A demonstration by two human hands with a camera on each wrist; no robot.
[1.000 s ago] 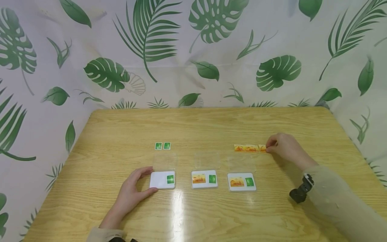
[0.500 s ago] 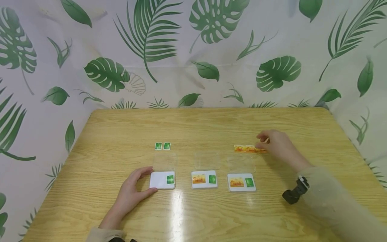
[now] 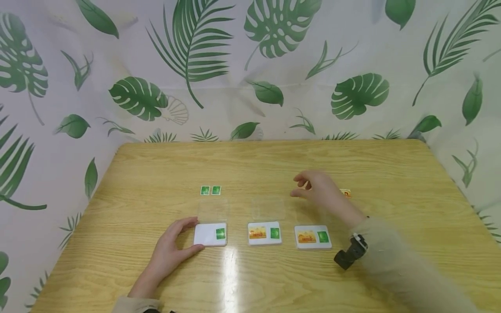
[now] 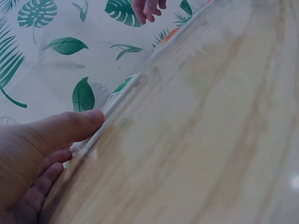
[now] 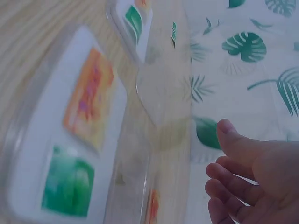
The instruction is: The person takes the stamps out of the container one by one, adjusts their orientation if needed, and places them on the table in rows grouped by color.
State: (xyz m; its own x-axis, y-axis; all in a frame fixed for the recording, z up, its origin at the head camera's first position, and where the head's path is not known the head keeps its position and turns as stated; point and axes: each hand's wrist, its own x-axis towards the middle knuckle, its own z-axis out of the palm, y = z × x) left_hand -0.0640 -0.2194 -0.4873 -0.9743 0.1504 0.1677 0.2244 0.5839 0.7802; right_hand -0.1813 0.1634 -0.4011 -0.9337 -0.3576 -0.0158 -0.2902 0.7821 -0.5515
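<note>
In the head view my left hand (image 3: 172, 245) holds the leftmost clear plastic case (image 3: 204, 235) by its edges, thumb in front and finger behind. That case carries a white card with one green stamp (image 3: 221, 234). My right hand (image 3: 322, 193) hovers over the right side of the table, thumb and fingers apart. Nothing shows between them in the right wrist view, where the fingers are loosely bent. Behind that hand, the row of orange stamps (image 3: 346, 192) is mostly hidden; only a right-hand piece shows.
A middle case (image 3: 264, 233) and a right case (image 3: 312, 237) each carry an orange and a green stamp. Clear lids (image 3: 268, 209) lie behind the cases. Two loose green stamps (image 3: 210, 190) sit at the back left. A leaf-patterned cloth (image 3: 250, 108) borders the table.
My right hand has left the right end of the orange row and swept leftward over it, its fingers spreading apart. The left hand stays on its case.
</note>
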